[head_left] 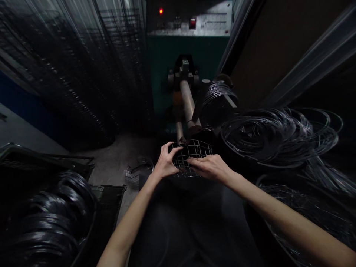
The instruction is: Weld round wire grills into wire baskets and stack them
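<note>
Grid (195, 150) at a dim green machine (158, 55)

On the far left I see shiny coils (55, 207) heaped in the gloom, and behind them a glossy curtain (122, 70) hanging down. Some loose rings (137, 172) lie on the floor (111, 163). Next comes the left hand (166, 162), half open, thumb and forefinger parted around the grid's left end, which it has hold of. A red light (161, 11) glows on the machine above. The grid, curved and made of crossed wires, sits between the hands, just below the end of a thick rod (188, 102); I cannot tell whether they touch. The right hand (210, 166) lays nearly straight, close-set fingers on the grid's right part; whether it grips, I cannot tell. Farther right are a spool (218, 96), a broad pile of hoops (258, 135) and, lower down, tangled scraps (300, 207).
</note>
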`<action>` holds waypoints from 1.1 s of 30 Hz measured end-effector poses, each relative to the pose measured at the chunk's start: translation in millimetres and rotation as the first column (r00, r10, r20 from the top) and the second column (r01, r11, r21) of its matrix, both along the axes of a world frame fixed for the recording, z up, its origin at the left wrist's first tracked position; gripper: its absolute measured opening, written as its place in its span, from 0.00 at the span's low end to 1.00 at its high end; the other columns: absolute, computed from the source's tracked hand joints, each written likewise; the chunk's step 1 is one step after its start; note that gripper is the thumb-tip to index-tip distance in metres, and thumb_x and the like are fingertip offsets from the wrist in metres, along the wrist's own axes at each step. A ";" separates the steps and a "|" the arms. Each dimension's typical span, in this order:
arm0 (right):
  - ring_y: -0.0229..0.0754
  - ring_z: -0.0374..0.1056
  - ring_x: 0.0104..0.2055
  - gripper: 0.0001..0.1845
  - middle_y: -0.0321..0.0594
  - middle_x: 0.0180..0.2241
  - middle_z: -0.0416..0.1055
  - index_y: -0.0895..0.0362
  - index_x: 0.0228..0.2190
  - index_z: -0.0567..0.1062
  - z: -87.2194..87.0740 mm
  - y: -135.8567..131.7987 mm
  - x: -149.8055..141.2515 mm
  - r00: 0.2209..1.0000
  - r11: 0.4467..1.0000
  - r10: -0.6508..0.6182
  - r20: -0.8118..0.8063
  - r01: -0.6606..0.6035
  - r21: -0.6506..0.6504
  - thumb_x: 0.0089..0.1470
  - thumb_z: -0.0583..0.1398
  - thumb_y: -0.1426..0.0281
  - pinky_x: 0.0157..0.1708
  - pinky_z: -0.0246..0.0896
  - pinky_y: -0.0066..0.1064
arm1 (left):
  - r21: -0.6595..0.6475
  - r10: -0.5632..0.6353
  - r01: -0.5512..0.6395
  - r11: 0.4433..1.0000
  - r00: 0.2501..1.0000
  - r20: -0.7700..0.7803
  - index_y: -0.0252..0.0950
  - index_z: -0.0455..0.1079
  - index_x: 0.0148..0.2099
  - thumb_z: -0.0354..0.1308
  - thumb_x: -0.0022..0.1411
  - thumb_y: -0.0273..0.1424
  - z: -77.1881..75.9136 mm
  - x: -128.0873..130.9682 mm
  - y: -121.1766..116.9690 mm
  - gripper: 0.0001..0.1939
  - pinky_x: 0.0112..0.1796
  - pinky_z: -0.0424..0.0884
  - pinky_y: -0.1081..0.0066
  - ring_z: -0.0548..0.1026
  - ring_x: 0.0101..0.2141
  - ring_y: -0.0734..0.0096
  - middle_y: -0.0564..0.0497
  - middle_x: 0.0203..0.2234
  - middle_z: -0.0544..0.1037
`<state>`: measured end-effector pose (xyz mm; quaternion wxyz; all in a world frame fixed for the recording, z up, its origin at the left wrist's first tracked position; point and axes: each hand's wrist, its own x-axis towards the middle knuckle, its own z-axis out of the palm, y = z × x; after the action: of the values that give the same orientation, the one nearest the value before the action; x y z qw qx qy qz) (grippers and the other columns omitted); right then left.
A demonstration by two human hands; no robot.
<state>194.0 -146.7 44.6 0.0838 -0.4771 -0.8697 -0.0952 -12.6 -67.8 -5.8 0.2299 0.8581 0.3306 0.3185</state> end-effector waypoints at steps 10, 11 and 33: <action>0.36 0.72 0.25 0.13 0.34 0.38 0.78 0.51 0.44 0.76 1.0 9.2 2.7 0.999 0.999 0.002 -0.042 -0.001 0.042 0.58 0.57 0.67 0.19 0.51 0.26 | -0.033 -0.010 0.011 0.999 1.000 0.021 0.40 0.64 0.56 0.75 0.34 0.41 0.3 -0.6 9.3 0.46 0.56 0.62 0.49 0.57 0.57 0.48 0.41 0.55 0.55; 0.35 0.72 0.25 0.13 0.35 0.38 0.78 0.50 0.44 0.76 0.1 8.8 3.4 0.998 0.999 -0.004 -0.056 0.007 0.039 0.58 0.57 0.66 0.19 0.51 0.26 | -0.051 -0.012 0.013 0.999 1.000 0.023 0.40 0.64 0.56 0.75 0.33 0.42 1.1 -0.9 8.8 0.47 0.56 0.62 0.49 0.57 0.56 0.48 0.41 0.55 0.55; 0.37 0.66 0.30 0.12 0.39 0.32 0.69 0.54 0.34 0.76 -15.8 31.9 5.6 0.836 0.939 -0.320 -0.446 0.343 -0.032 0.60 0.55 0.62 0.27 0.57 0.26 | -0.127 0.040 -0.038 0.991 0.999 0.011 0.41 0.65 0.56 0.76 0.31 0.42 8.7 10.3 56.0 0.47 0.57 0.60 0.50 0.59 0.56 0.50 0.43 0.53 0.59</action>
<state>199.6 -114.8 28.8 0.2741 -0.6271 -0.7289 -0.0178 -2.3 -11.8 2.8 0.2797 0.8331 0.3653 0.3071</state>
